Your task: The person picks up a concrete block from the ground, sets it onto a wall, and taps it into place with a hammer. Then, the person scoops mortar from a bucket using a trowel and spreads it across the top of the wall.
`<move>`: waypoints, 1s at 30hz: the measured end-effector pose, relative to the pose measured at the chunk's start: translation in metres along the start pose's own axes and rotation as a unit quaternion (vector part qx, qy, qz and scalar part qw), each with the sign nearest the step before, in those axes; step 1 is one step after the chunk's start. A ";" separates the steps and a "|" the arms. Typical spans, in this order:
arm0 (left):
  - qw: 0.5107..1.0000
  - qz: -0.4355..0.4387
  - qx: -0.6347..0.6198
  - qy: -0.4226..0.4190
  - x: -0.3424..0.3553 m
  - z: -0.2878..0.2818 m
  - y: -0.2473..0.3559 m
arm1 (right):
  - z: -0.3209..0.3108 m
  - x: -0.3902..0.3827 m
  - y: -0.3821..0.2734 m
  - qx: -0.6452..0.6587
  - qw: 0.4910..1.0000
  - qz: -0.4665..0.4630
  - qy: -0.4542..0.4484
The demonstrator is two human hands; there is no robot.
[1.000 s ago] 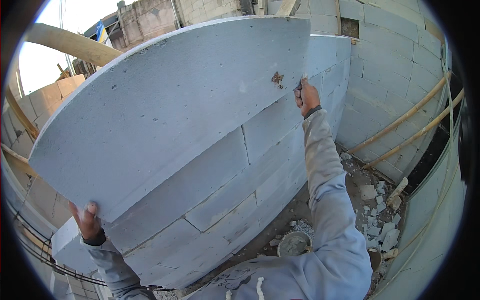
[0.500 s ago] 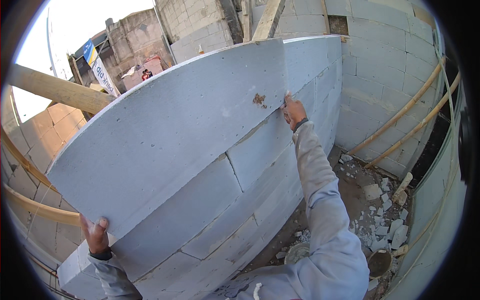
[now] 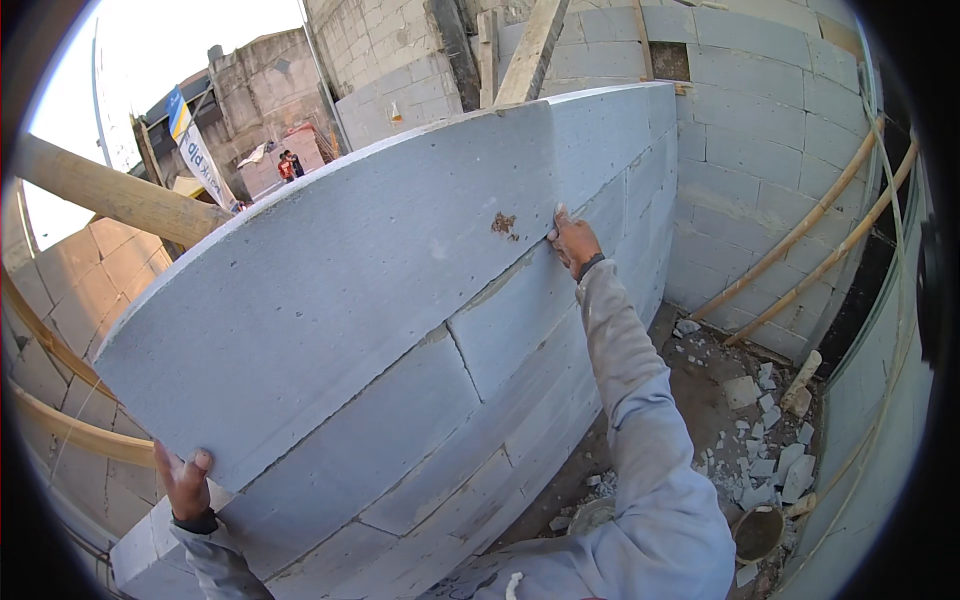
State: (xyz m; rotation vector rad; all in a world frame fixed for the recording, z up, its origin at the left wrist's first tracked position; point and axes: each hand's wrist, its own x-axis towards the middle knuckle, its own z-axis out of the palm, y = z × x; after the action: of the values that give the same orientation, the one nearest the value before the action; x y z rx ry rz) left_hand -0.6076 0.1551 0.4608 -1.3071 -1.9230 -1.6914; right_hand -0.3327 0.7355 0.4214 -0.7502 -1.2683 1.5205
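Note:
A long, pale grey lightweight concrete block (image 3: pixel 340 270) lies on the top course of a wall of like blocks (image 3: pixel 370 400). At its near left end my left hand (image 3: pixel 187 487) is closed round the lower corner, thumb on the face and fingers mostly hidden behind the end. My right hand (image 3: pixel 575 243) is closed at the block's lower right corner, by the joint with the neighbouring block (image 3: pixel 605 135). Its fingers press together along the bottom edge, and the index finger points up the face. A brown chipped patch (image 3: pixel 504 225) marks the face beside it.
A wooden pole (image 3: pixel 115 195) and an upright plank (image 3: pixel 533 50) stand behind the wall. Bamboo poles (image 3: pixel 800 225) lean at the right. Broken block pieces (image 3: pixel 765 465) and a round bucket (image 3: pixel 759 530) lie on the floor. Far off, people (image 3: pixel 288 166) stand near a banner (image 3: pixel 195 145).
The step at the block's right joint looks smaller, and its end sits closer in line with the neighbouring block. My right hand stays at that corner; the view has shifted slightly.

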 end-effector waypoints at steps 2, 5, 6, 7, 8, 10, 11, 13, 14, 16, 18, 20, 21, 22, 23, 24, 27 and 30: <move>0.999 -0.024 -0.024 -0.019 0.002 0.006 0.004 | 0.001 0.002 -0.001 -0.012 1.000 -0.003 -0.003; 0.998 -0.037 -0.047 -0.030 0.007 0.020 0.014 | 0.001 0.002 0.002 -0.025 1.000 0.010 -0.008; 0.998 -0.026 -0.045 -0.021 0.008 0.022 0.015 | 0.002 0.003 0.003 -0.032 0.999 0.008 0.007; 0.998 -0.027 -0.045 -0.020 0.008 0.021 0.015 | 0.003 0.004 0.003 -0.037 0.999 0.006 0.021; 0.998 -0.022 -0.046 -0.025 0.008 0.020 0.014 | 0.001 0.005 0.003 -0.039 0.999 0.007 0.020; 0.998 -0.024 -0.046 -0.031 0.005 0.015 0.009 | -0.002 0.001 0.005 -0.014 1.000 0.006 -0.009; 0.998 -0.038 -0.022 -0.033 0.005 0.011 0.005 | -0.003 -0.002 0.004 -0.018 1.000 0.011 -0.010; 0.998 -0.055 0.001 -0.038 0.005 0.010 0.003 | -0.004 -0.004 -0.002 -0.032 0.999 0.017 -0.016; 0.997 -0.054 -0.017 -0.044 0.007 0.012 0.003 | -0.005 -0.002 -0.002 -0.033 0.999 0.020 -0.015; 0.997 -0.056 -0.032 -0.052 0.007 0.011 0.003 | -0.006 -0.001 -0.002 -0.057 0.998 0.023 -0.032; 0.998 -0.040 -0.011 -0.040 0.004 0.006 0.001 | -0.004 -0.001 -0.004 -0.065 0.997 0.018 -0.029; 0.998 -0.046 -0.024 -0.042 0.006 0.010 0.004 | -0.004 0.000 -0.004 -0.080 0.996 0.007 -0.025; 0.997 -0.049 -0.036 -0.043 0.008 0.012 0.005 | -0.005 0.001 0.000 -0.077 0.997 0.008 -0.013; 0.997 -0.054 -0.036 -0.043 0.008 0.012 0.003 | -0.007 0.001 0.002 -0.075 0.997 0.010 0.000; 0.998 -0.038 -0.021 -0.046 0.009 0.011 -0.001 | -0.009 0.002 0.003 -0.078 0.997 0.015 -0.002; 0.999 -0.026 0.001 -0.048 0.008 0.007 -0.004 | -0.006 0.003 0.005 -0.066 0.998 0.007 0.006; 0.999 -0.025 -0.032 -0.012 0.001 -0.009 -0.021 | 0.004 0.006 0.012 -0.054 0.998 -0.006 0.005; 0.993 -0.095 -0.061 -0.025 -0.003 -0.002 -0.005 | 0.007 0.004 0.011 -0.065 0.997 -0.038 0.008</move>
State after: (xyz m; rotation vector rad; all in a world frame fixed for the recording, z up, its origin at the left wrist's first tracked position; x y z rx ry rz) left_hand -0.6103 0.1529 0.4563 -1.2525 -2.0590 -1.9128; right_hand -0.3432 0.7368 0.4132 -0.7885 -1.3782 1.3787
